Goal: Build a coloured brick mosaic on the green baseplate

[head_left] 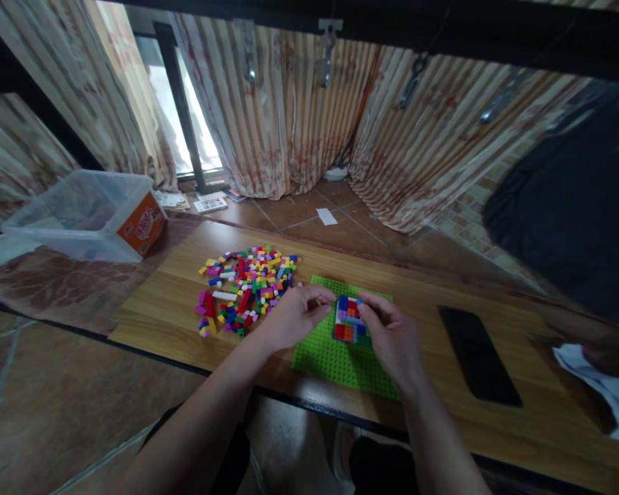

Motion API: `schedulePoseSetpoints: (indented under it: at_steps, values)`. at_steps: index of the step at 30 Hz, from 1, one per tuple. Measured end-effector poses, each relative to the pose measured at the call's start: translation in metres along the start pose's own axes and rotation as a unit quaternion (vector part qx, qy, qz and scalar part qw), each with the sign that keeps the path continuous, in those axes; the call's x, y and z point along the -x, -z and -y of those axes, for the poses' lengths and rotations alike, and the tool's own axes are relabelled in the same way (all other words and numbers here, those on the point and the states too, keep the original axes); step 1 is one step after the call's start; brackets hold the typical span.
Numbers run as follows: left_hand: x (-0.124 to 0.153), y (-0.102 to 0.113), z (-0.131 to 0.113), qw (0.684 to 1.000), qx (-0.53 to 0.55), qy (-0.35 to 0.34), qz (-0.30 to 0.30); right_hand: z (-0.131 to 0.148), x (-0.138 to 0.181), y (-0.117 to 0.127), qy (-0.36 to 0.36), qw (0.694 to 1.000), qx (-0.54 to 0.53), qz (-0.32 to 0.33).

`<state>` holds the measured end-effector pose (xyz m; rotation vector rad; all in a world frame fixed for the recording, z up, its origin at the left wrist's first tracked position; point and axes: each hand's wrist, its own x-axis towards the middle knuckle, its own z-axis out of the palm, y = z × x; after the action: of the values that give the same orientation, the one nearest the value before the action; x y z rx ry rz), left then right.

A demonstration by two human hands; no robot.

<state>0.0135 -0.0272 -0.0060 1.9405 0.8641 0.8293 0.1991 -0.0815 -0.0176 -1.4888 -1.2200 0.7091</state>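
Left hand and right hand part-closed at brick assembly, grip unclear; bin past surface's left edge, contents indistinct

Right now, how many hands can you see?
2: the left hand at the brick build's left side, the right hand at its right. No others show.

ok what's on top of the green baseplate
A multicoloured brick build appears to stand on the green baseplate, between the left hand and right hand. The right hand covers part of the baseplate; anything beneath the build is hidden.
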Motion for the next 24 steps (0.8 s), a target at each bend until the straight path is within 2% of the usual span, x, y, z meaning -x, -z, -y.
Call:
schedulePoseSetpoints:
  at_steps: [5,9,24]
  values:
    - [-0.002,-0.002,0.004,0.999,-0.036,0.009,0.009,-0.012,-0.005,0.02,0.048,0.99,0.128,0.026]
    - [-0.003,-0.004,0.004,0.998,-0.055,0.006,0.009,-0.013,-0.005,0.027,0.073,0.976,0.195,0.058]
    - [-0.002,-0.005,0.006,0.996,-0.078,0.013,0.045,-0.012,-0.008,0.021,0.129,0.943,0.285,0.11]
